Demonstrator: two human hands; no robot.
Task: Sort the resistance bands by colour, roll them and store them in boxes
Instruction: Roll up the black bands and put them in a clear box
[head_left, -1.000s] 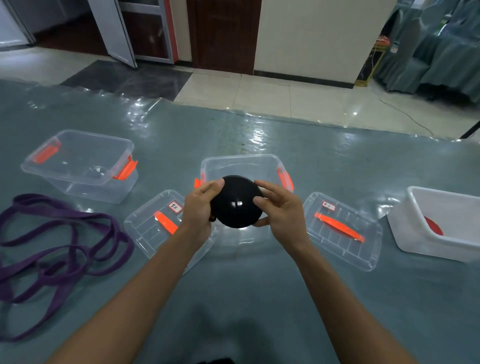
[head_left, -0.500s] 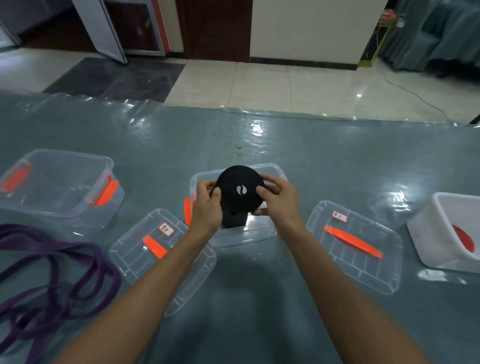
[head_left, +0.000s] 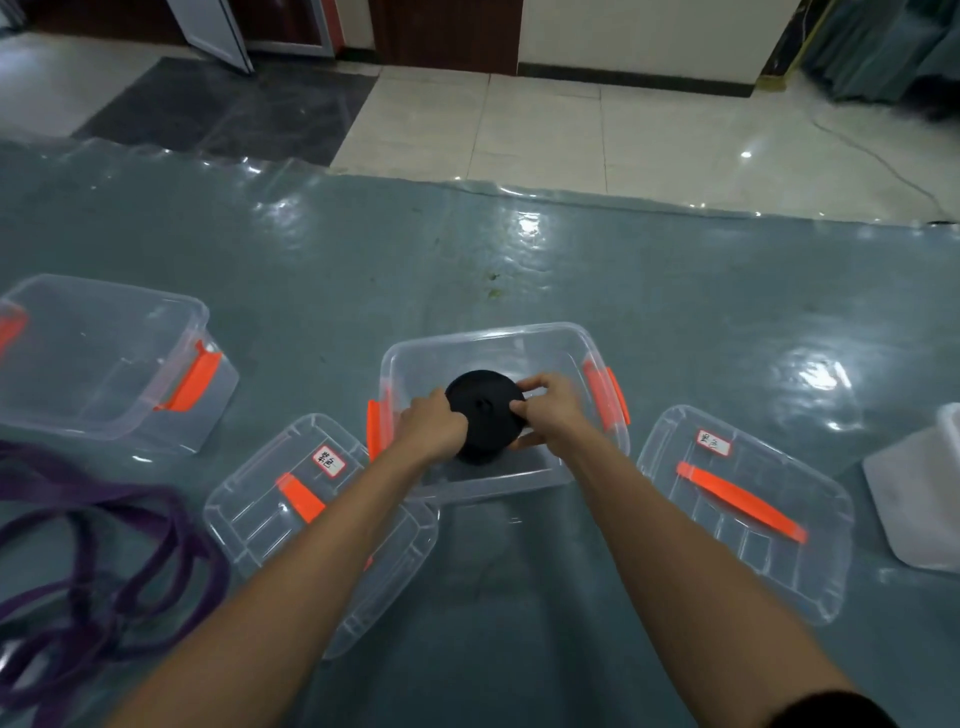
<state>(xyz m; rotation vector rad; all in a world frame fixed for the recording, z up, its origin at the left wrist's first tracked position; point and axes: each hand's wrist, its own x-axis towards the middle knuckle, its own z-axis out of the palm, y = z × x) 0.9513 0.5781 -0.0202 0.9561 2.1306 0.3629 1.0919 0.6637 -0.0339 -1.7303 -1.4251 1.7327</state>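
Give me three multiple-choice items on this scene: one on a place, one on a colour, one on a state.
1. The black rolled resistance band is held at: A a cardboard carton; B a metal drawer; C the middle clear plastic box with orange latches.
2. The loose bands on the grey table are: A red; B purple; C green.
3. The left hand and right hand: A grip the roll; B lie flat; C hold scissors.
Answers: C, the roll sits within that box's rim; B, purple loops lie at the left; A, fingers curl round the roll from both sides.
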